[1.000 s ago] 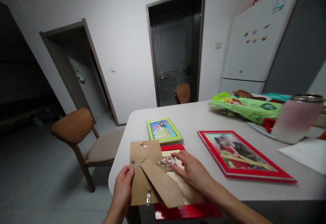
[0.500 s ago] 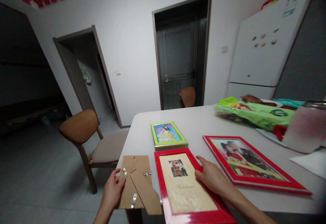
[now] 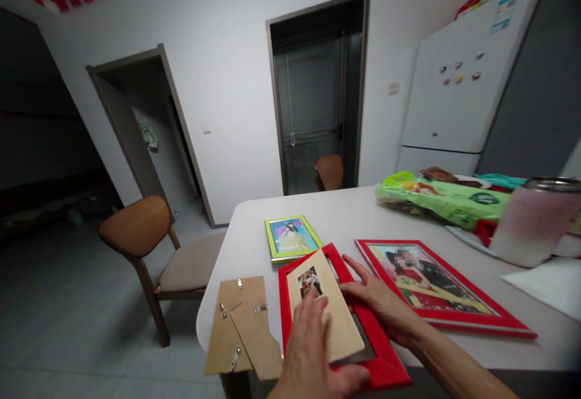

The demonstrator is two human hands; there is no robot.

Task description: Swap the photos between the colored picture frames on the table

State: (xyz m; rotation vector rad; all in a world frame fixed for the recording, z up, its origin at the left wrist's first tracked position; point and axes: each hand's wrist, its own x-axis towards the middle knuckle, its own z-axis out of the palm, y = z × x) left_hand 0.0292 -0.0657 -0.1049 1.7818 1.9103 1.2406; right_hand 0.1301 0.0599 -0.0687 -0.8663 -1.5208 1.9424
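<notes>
A small red picture frame (image 3: 382, 356) lies at the near table edge. A beige insert sheet (image 3: 333, 308) with a tiny photo sits askew in it, and dark glass shows beside its right edge. My left hand (image 3: 313, 353) lies flat on the sheet, fingers stretched forward. My right hand (image 3: 379, 302) rests on the frame's right rim with fingers spread, its thumb at the sheet's edge. The brown backing board (image 3: 240, 326), with metal clips and a stand flap, lies left of the frame and partly overhangs the table edge.
A green-framed photo (image 3: 293, 238) lies behind the small frame, and a large red-framed photo (image 3: 436, 287) lies to the right on the white table (image 3: 345, 211). Green snack bags (image 3: 445, 199) and a pink tumbler (image 3: 529, 220) stand far right. A wooden chair (image 3: 154, 247) is at the left.
My left hand let go of the backing board, now lying at the table edge, and moved onto the insert sheet. The sheet has shifted askew in the red frame. My right hand stayed on the rim.
</notes>
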